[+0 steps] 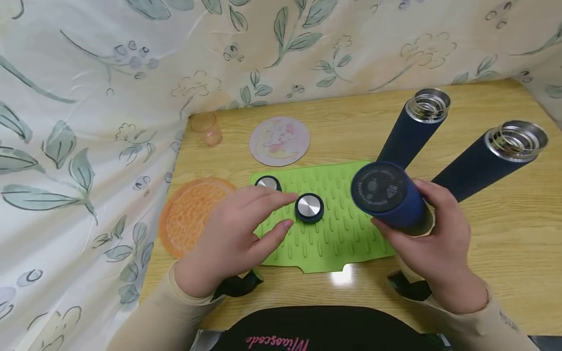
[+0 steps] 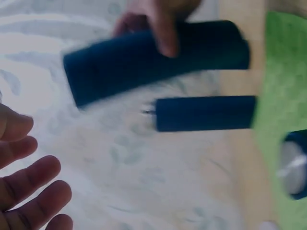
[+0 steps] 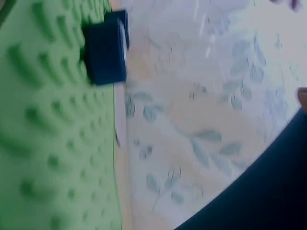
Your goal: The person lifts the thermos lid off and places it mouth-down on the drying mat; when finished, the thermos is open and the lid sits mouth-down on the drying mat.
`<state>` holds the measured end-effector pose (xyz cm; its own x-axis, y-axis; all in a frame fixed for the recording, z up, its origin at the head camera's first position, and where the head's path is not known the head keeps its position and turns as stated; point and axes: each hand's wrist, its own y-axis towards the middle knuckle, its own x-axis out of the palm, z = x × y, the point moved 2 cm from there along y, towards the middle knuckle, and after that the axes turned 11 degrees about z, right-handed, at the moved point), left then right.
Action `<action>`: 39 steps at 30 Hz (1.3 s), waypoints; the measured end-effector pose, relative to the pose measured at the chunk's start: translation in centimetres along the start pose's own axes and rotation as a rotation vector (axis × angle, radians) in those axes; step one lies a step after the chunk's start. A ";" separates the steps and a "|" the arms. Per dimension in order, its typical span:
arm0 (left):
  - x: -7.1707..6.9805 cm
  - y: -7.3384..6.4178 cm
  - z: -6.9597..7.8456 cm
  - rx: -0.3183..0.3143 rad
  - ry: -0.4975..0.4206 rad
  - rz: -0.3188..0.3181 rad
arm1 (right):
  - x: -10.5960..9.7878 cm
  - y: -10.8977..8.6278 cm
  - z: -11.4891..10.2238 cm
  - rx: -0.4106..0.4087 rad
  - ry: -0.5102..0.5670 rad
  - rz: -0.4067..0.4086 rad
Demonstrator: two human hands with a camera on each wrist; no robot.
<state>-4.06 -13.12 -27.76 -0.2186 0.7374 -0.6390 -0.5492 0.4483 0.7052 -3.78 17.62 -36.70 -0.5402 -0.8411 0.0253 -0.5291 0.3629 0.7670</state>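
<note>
My right hand (image 1: 443, 239) grips a navy thermos flask (image 1: 406, 212) above the green mat. Its dark round base faces up toward the head camera. In the left wrist view the same flask (image 2: 129, 64) is tilted, the fingers wrapped over it. My left hand (image 1: 237, 229) is over the mat's left side, thumb and fingers spread apart and holding nothing. The index fingertip is right at the rim of a navy flask lid with a silver top (image 1: 309, 207). A second lid (image 1: 268, 183) lies behind the left hand, partly covered. Both lids sit on the mat.
Two uncapped navy flasks, a nearer one (image 1: 487, 161) and a farther one (image 1: 410, 131), stand upright at the right. The bumpy green mat (image 1: 329, 248) lies mid-table. An orange round mat (image 1: 186, 214), a pink cup (image 1: 208, 129) and a pink round coaster (image 1: 279, 141) are left and behind.
</note>
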 end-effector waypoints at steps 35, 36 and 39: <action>1.5 0.8 0.6 -0.360 -0.221 -0.297 | 3.1 -2.0 -0.8 -0.205 -0.045 -0.492; 1.6 0.7 0.6 -0.406 -0.227 -0.288 | 3.1 -2.0 -0.8 -0.214 -0.050 -0.490; 2.2 0.4 0.6 -0.553 -0.208 -0.256 | 3.2 -1.9 -0.9 -0.249 -0.067 -0.466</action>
<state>-4.25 -11.00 -28.66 0.1048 0.7491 -0.6541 -0.9100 0.3375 0.2407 -3.89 13.89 -37.54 -0.3301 -0.8598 -0.3897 -0.5559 -0.1566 0.8164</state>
